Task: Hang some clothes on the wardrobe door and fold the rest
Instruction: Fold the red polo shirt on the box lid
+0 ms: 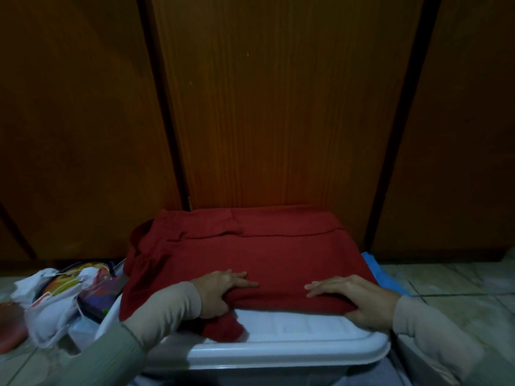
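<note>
Red garment [250,254] lies spread on white plastic lid [292,346] of a storage box, right in front of the wooden wardrobe door [278,107]. It looks partly folded: top edge and a sleeve turned in along the far side, near edge doubled under the hands. Left hand [223,291] has its fingers laid flat on top with the thumb tucked under the near fold, so it is pinching the cloth edge. Right hand [351,296] does likewise, fingers stretched over the fabric, thumb down at the fold by the lid. Sleeves are beige. Nothing hangs on the door in view.

Risks, as judgement:
- left portion of the garment hangs off the lid's left edge; its weight could drag the fold askew when the hands lift.
- a loose red flap [223,327] sticks out below the left wrist, so the next fold may trap it and bunch.
- lid is smooth, so the cloth may slide toward the door if pushed rather than lifted.
- pile of white clothes and bags [61,296] sits just beside on the left; overhanging cloth could snag on it.
- blue cloth [381,274] peeks out under the right side and might get picked up too.
- light is dim, so creases are hard to judge.
</note>
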A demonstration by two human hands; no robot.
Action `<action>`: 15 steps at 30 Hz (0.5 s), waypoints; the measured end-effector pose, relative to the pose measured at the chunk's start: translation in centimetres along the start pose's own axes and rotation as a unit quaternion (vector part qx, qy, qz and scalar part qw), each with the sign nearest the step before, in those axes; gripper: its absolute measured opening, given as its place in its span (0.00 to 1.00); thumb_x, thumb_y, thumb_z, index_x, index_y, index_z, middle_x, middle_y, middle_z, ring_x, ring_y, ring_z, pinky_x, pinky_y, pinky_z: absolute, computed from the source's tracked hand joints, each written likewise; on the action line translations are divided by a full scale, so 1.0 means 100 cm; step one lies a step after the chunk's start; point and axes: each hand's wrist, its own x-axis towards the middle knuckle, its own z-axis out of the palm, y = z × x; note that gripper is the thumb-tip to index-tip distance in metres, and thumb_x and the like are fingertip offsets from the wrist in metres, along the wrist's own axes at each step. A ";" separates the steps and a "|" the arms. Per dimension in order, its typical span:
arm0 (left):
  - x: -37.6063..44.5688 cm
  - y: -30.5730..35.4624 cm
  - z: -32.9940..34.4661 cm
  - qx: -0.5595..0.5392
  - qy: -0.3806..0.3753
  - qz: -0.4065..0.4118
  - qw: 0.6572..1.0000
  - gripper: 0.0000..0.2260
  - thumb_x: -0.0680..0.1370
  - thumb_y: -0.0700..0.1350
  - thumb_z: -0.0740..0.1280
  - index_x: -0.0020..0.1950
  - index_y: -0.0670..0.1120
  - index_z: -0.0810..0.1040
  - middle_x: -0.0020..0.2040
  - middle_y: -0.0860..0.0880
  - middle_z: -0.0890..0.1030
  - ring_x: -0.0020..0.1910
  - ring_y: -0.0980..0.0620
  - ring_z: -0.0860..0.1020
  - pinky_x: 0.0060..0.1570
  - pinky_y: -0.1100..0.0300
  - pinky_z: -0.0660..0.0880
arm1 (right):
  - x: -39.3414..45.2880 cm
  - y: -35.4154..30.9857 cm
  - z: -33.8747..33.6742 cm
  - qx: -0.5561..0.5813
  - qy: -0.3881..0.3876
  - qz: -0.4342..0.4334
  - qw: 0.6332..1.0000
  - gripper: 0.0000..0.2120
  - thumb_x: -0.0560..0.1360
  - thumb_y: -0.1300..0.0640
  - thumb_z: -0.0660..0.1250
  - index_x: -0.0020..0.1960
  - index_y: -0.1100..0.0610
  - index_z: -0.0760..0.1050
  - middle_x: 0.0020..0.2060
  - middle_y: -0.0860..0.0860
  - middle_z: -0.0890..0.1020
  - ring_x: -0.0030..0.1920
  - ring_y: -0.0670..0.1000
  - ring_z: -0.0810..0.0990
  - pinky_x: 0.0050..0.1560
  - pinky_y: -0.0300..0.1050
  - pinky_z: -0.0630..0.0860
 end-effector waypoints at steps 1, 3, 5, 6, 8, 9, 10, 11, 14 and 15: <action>0.002 -0.001 -0.004 -0.008 0.018 -0.003 1.000 0.30 0.76 0.36 0.62 0.75 0.55 0.58 0.76 0.49 0.59 0.75 0.50 0.58 0.70 0.65 0.52 | 0.001 0.005 0.000 0.006 0.025 0.008 1.000 0.37 0.70 0.71 0.59 0.64 0.33 0.62 0.68 0.36 0.66 0.70 0.36 0.62 0.72 0.34 0.54; 0.006 -0.003 -0.015 -0.027 0.049 -0.020 0.998 0.27 0.76 0.34 0.60 0.73 0.51 0.64 0.73 0.48 0.66 0.71 0.50 0.65 0.66 0.67 0.57 | 0.002 0.013 -0.003 0.018 0.083 0.035 0.996 0.32 0.71 0.70 0.60 0.63 0.37 0.67 0.65 0.39 0.71 0.66 0.40 0.67 0.67 0.28 0.57; 0.012 -0.006 -0.025 -0.065 0.078 -0.038 0.994 0.24 0.76 0.36 0.62 0.72 0.49 0.66 0.72 0.49 0.67 0.70 0.51 0.66 0.64 0.68 0.57 | 0.003 0.020 -0.011 0.030 0.147 0.061 0.987 0.24 0.72 0.70 0.63 0.61 0.46 0.74 0.59 0.44 0.75 0.62 0.43 0.71 0.58 0.21 0.58; 0.018 -0.011 -0.028 -0.094 0.082 -0.055 0.991 0.23 0.77 0.37 0.63 0.71 0.47 0.67 0.70 0.50 0.69 0.70 0.51 0.66 0.64 0.69 0.58 | 0.004 0.024 -0.016 0.041 0.172 0.074 0.982 0.21 0.72 0.70 0.64 0.58 0.49 0.76 0.56 0.45 0.77 0.60 0.44 0.73 0.54 0.20 0.60; 0.029 -0.021 -0.032 -0.204 0.090 -0.090 0.971 0.12 0.77 0.37 0.64 0.60 0.42 0.76 0.55 0.52 0.77 0.59 0.52 0.74 0.55 0.70 0.67 | 0.005 0.028 -0.027 0.066 0.211 0.085 0.972 0.19 0.70 0.71 0.66 0.50 0.48 0.78 0.49 0.47 0.81 0.50 0.40 0.78 0.49 0.23 0.65; 0.033 -0.026 -0.034 -0.268 0.106 -0.105 0.952 0.05 0.77 0.37 0.64 0.49 0.44 0.78 0.46 0.53 0.77 0.49 0.53 0.76 0.46 0.71 0.70 | 0.005 0.029 -0.032 0.082 0.225 0.094 0.966 0.19 0.70 0.72 0.66 0.47 0.47 0.77 0.45 0.47 0.82 0.45 0.36 0.78 0.46 0.24 0.67; 0.040 -0.035 -0.034 -0.309 0.118 -0.123 0.936 0.07 0.77 0.37 0.64 0.42 0.47 0.75 0.40 0.53 0.76 0.41 0.55 0.74 0.38 0.70 0.70 | 0.004 0.031 -0.037 0.105 0.239 0.105 0.960 0.19 0.70 0.73 0.65 0.45 0.49 0.77 0.42 0.49 0.82 0.41 0.34 0.78 0.43 0.24 0.68; 0.046 -0.043 -0.035 -0.331 0.122 -0.140 0.925 0.08 0.77 0.37 0.65 0.40 0.48 0.73 0.37 0.51 0.75 0.37 0.56 0.72 0.35 0.69 0.69 | 0.003 0.035 -0.041 0.130 0.252 0.115 0.952 0.19 0.71 0.75 0.64 0.44 0.51 0.78 0.41 0.50 0.82 0.39 0.33 0.78 0.41 0.24 0.69; 0.056 -0.054 -0.039 -0.367 0.104 -0.134 0.914 0.14 0.78 0.39 0.65 0.33 0.46 0.70 0.26 0.55 0.74 0.24 0.62 0.70 0.28 0.70 0.66 | 0.003 0.050 -0.049 0.196 0.271 0.148 0.931 0.14 0.72 0.73 0.64 0.43 0.55 0.80 0.41 0.53 0.83 0.40 0.40 0.78 0.41 0.25 0.71; 0.059 -0.054 -0.040 -0.387 0.103 -0.117 0.909 0.15 0.78 0.39 0.66 0.31 0.46 0.71 0.23 0.57 0.73 0.21 0.63 0.69 0.27 0.72 0.66 | 0.004 0.057 -0.050 0.206 0.270 0.159 0.927 0.12 0.73 0.71 0.66 0.42 0.55 0.80 0.41 0.52 0.82 0.42 0.43 0.78 0.42 0.26 0.71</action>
